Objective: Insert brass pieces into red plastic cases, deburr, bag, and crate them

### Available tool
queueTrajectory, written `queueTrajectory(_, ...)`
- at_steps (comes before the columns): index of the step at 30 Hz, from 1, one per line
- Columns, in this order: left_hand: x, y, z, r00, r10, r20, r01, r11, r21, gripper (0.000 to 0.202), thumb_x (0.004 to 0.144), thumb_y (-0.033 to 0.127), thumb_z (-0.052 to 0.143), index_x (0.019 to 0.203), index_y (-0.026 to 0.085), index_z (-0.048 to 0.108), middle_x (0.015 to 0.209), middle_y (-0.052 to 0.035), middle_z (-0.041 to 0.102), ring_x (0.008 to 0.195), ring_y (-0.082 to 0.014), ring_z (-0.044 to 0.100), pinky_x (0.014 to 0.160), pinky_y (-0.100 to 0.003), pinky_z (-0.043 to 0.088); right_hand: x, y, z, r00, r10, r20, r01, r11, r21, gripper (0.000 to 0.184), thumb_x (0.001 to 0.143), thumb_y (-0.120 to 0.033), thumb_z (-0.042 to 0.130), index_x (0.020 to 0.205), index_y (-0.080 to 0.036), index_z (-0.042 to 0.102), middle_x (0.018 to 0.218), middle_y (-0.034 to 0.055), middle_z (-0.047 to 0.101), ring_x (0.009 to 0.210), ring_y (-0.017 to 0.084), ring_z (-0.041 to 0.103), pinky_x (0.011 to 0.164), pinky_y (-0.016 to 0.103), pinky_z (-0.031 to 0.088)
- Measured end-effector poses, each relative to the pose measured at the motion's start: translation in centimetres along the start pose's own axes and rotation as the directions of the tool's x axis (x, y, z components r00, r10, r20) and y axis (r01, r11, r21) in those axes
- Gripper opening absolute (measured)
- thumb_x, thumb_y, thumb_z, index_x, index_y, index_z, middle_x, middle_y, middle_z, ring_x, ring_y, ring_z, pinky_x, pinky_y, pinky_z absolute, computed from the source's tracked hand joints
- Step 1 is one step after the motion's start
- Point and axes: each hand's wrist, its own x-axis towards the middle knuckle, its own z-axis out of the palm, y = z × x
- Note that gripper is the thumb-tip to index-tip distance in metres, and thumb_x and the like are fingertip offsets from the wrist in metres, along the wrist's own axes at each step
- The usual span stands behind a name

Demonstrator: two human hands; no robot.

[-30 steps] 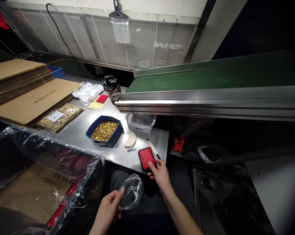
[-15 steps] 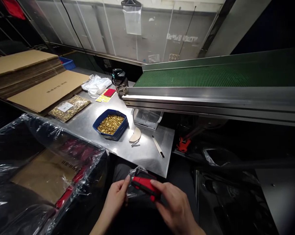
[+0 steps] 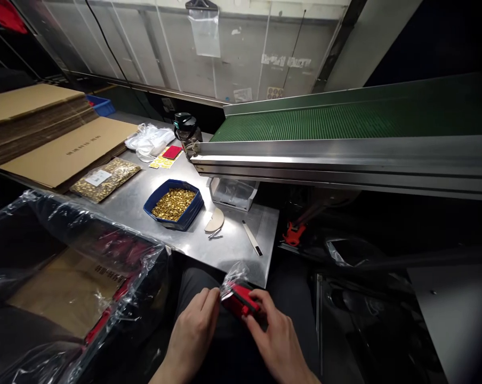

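Note:
Below the table's near edge, over my lap, both hands hold a small red and black case [image 3: 241,300] that sits partly inside a clear plastic bag [image 3: 233,277]. My left hand [image 3: 193,333] pinches the bag's left side with closed fingers. My right hand [image 3: 275,338] grips the case from the right, thumb and fingers pressed on it. The bag's open end sticks up above the case.
A steel table [image 3: 233,250] carries a blue tray of small gold parts [image 3: 173,204], a bag of gold parts [image 3: 105,178], a knife [image 3: 251,238], flat cardboard [image 3: 61,152] and a dark bottle [image 3: 185,128]. A green conveyor [image 3: 345,122] runs right. A plastic-lined box with red cases [image 3: 73,288] stands at my left.
My right hand picked the red case off the table edge and brought it down to the bag in my left hand; the case has slid into the bag.

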Motion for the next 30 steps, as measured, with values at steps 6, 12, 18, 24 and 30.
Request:
queueTrajectory(6,-0.9,1.5,1.1,0.999,0.042,0.01,-0.042,0.998,-0.04,0.014,0.104,0.025,0.043,0.105,0.023,0.056,0.091,-0.0029,0.065,0.082,-0.0199,0.066,0.074,-0.03,0.049,-0.1,0.4,1.5,0.965,0.257,-0.056,-0.206,0.872,0.445,0.028,0.092,-0.037,0.063,0.111,-0.028,0.044,0.104,0.0021,0.075,0.089,0.02,0.075,0.076,0.028,0.057)
queueTrajectory(12,-1.8,3.7,1.6,0.994,0.091,0.053,-0.065,0.926,-0.371,0.014,0.104,0.022,0.048,0.115,0.027,0.054,0.1,0.0004,0.068,0.088,-0.0119,0.069,0.079,-0.019,0.051,-0.3,0.0,0.9,0.982,0.187,-0.025,-0.169,0.932,0.321,0.018,0.094,-0.033,0.059,0.106,-0.027,0.047,0.097,0.0001,0.074,0.085,0.019,0.073,0.077,0.029,0.054)
queueTrajectory(18,-1.3,4.4,0.5,0.964,0.162,0.21,-0.028,0.848,-0.529,0.013,0.104,0.025,0.045,0.103,0.023,0.058,0.094,-0.0024,0.064,0.084,-0.0145,0.061,0.078,-0.023,0.047,0.0,0.3,-1.0,0.976,0.034,0.214,-0.067,0.986,0.15,0.029,0.086,-0.013,0.055,0.111,-0.027,0.051,0.089,-0.0029,0.071,0.078,0.017,0.069,0.069,0.025,0.046)
queueTrajectory(24,-1.7,6.1,-0.6,0.907,-0.001,0.421,0.305,0.69,-0.656,0.027,0.099,0.04,0.053,0.084,0.019,0.055,0.068,0.003,0.048,0.062,-0.0117,0.041,0.057,-0.022,0.035,0.8,1.0,-0.9,0.922,0.153,0.357,-0.296,0.87,0.394,0.067,0.074,-0.011,0.06,0.137,-0.029,0.045,0.085,-0.0057,0.071,0.06,0.011,0.061,0.053,0.02,0.038)
queueTrajectory(30,-1.3,7.4,-1.3,0.939,0.025,0.343,0.132,0.894,-0.428,0.021,0.097,0.028,0.052,0.084,0.02,0.065,0.072,-0.0018,0.064,0.064,-0.0152,0.057,0.062,-0.024,0.042,0.5,-0.7,-0.9,0.936,-0.046,0.348,-0.059,0.957,0.285,0.079,0.07,-0.004,0.054,0.144,-0.032,0.05,0.087,-0.0032,0.075,0.081,0.016,0.067,0.076,0.026,0.045)
